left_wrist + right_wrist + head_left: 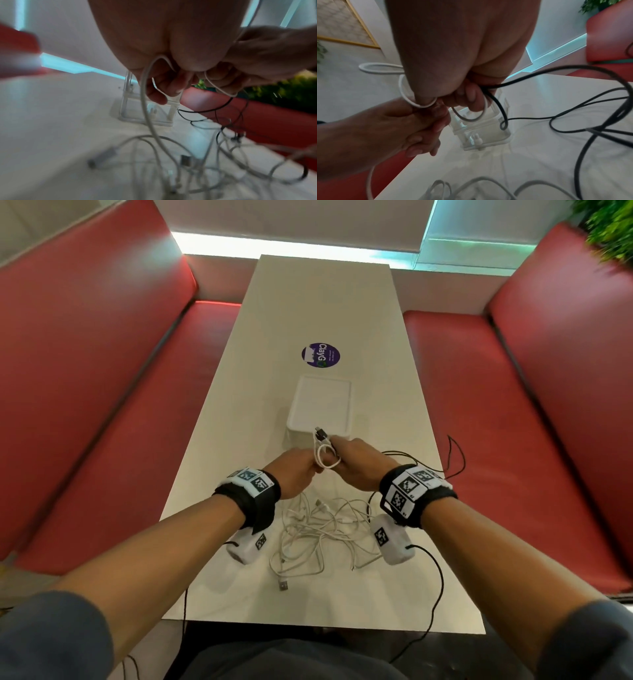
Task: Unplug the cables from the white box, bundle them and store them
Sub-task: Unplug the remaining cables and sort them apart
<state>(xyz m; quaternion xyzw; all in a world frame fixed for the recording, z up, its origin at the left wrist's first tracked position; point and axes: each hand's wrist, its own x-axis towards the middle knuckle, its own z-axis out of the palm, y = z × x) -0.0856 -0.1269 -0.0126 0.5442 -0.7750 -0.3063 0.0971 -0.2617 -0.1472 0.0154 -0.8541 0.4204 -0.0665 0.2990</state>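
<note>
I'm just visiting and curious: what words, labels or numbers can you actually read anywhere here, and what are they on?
"ClayG": on the round purple sticker on the table, lying sideways; a further character after it is unclear.
Small print beside it on the sticker: too small to read.
Black-and-white square codes on the wrist bands: patterns, not words.
White box: no visible text.

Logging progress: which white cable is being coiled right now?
The white cable looped between both hands before the white box; the other cables lie loose on the table.

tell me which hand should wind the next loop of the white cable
Left, probably. The right hand already grips the coil around its fingers, so it acts as the spool. The left hand pinches the cable's slack running down to the pile.
</note>
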